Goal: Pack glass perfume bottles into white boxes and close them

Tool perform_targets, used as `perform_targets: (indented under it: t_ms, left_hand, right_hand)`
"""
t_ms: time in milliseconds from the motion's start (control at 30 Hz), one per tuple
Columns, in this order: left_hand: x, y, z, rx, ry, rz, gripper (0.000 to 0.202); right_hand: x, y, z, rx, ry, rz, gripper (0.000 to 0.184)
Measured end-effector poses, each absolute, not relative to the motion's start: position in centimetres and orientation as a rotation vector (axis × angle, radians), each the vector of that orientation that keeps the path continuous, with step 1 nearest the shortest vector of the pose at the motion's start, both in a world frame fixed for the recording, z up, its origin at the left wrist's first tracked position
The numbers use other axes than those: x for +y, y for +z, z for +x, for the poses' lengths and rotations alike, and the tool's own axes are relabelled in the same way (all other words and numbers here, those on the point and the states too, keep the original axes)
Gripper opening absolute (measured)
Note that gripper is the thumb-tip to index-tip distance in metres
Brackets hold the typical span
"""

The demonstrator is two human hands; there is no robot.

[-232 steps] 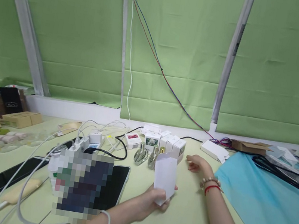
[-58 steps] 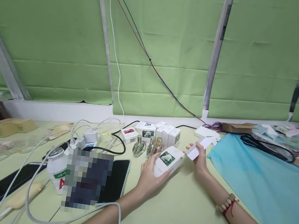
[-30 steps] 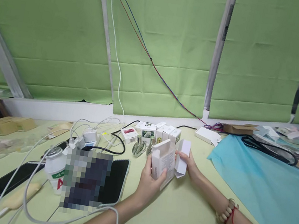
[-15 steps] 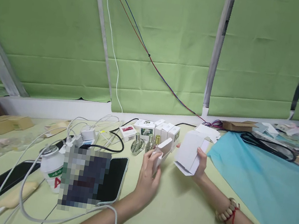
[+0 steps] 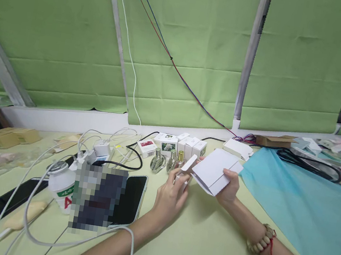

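Head view. The left hand (image 5: 171,197) holds a small white box (image 5: 189,163) above the near part of the counter (image 5: 194,243); its grip is closed about the box, whose raised flap projects past the fingers and whose lower part they largely hide. The right hand (image 5: 228,187) grips a white carton (image 5: 213,170), tilted, its printless face upward, the thumb lying over the near right edge. Box and carton lie side by side in the air, the flap close to the carton's left edge; whether the two touch cannot be told. Beyond the left hand stand three bottles (image 5: 156,163), the rightmost with a gold cap. Behind the bottles are several white boxes (image 5: 188,147), one bearing a flower picture, and, to their left, a red-labelled box (image 5: 147,148). Left of the left forearm lies a phone (image 5: 129,200), partly pixelated, with a jar (image 5: 62,186) farther left. A blue sheet (image 5: 288,219) covers the counter right of the right hand; a black cable (image 5: 310,165) lies coiled at its far edge.
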State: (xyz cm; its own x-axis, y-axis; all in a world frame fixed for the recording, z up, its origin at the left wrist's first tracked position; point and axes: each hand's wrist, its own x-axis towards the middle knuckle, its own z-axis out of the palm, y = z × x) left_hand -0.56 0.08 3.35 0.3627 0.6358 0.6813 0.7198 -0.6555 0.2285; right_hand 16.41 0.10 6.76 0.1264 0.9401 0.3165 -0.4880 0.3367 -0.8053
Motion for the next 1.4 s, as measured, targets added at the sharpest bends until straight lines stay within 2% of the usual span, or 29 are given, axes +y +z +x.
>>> perform_targets:
  t_ms: [133, 400, 567, 733, 967, 1233, 1400]
  left_hand:
    - [-0.1, 3.5, -0.5, -1.151, -1.046, -2.495, 0.034]
    - [-0.1, 3.5, -0.4, -1.016, -1.171, -2.35, 0.041]
    - [0.1, 3.1, -0.3, -0.911, -1.226, -2.298, 0.039]
    - [0.3, 3.1, -0.2, -0.914, -1.204, -2.305, 0.039]
    - [0.5, 2.9, 0.0, -0.797, -1.317, -2.344, 0.037]
    - [0.3, 2.8, 0.0, -0.668, -1.231, -2.403, 0.036]
    - [0.1, 2.7, 0.2, -0.616, -1.256, -2.487, 0.036]
  right_hand:
    - [0.0, 7.5, 16.5, -0.832, 1.137, -0.617, 0.067]
    - [0.8, 6.5, 17.1, -0.974, 1.131, -0.6, 0.048]
    - [0.7, 7.2, 17.6, -0.897, 1.285, -0.681, 0.053]
    - [0.7, 7.5, 17.5, -0.892, 1.262, -0.642, 0.05]
    - [0.9, 7.2, 17.7, -0.847, 1.275, -0.691, 0.057]
    - [1.4, 6.6, 17.9, -1.133, 0.947, -0.859, 0.063]
    - [1.3, 6.7, 17.7, -1.252, 0.653, -0.806, 0.053]
